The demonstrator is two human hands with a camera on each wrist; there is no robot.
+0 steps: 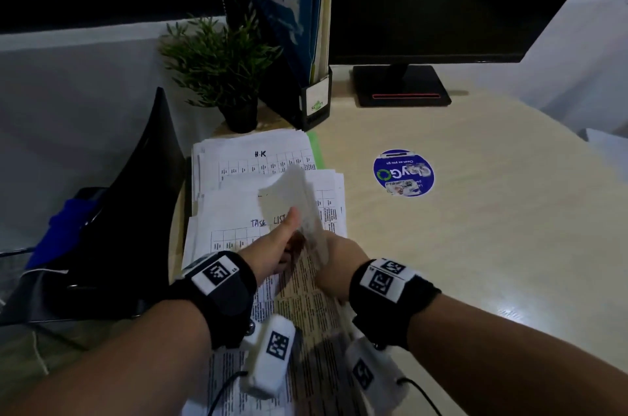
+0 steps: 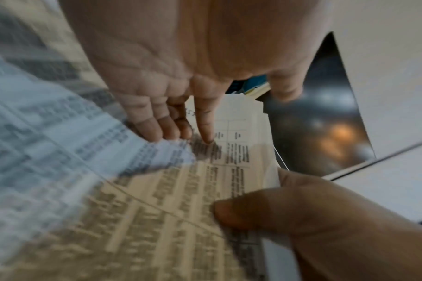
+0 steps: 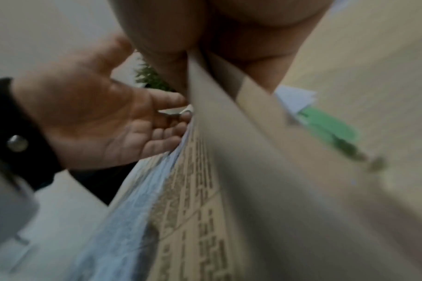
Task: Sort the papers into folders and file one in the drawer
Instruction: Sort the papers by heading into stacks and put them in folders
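Observation:
A loose stack of printed papers (image 1: 244, 184) lies at the desk's left edge, on top of a green folder (image 1: 314, 150). My right hand (image 1: 339, 259) pinches a few sheets (image 1: 299, 198) and holds them lifted off the stack, blurred by motion. In the left wrist view its thumb (image 2: 253, 211) presses on a printed table sheet (image 2: 169, 218). My left hand (image 1: 282, 238) is beside the lifted sheets with its thumb up. Its straight fingers (image 2: 205, 121) touch the papers underneath. The right wrist view shows the left hand (image 3: 96, 123) open against the edge of the lifted sheets (image 3: 241, 171).
A black file holder holds upright folders, the front blue one marked "Admin" (image 1: 282, 7). A potted plant (image 1: 221, 62) stands behind the stack. A monitor base (image 1: 401, 85) sits at the back. A round blue sticker (image 1: 403, 172) marks the desk (image 1: 475, 228). A black chair (image 1: 136, 211) stands left.

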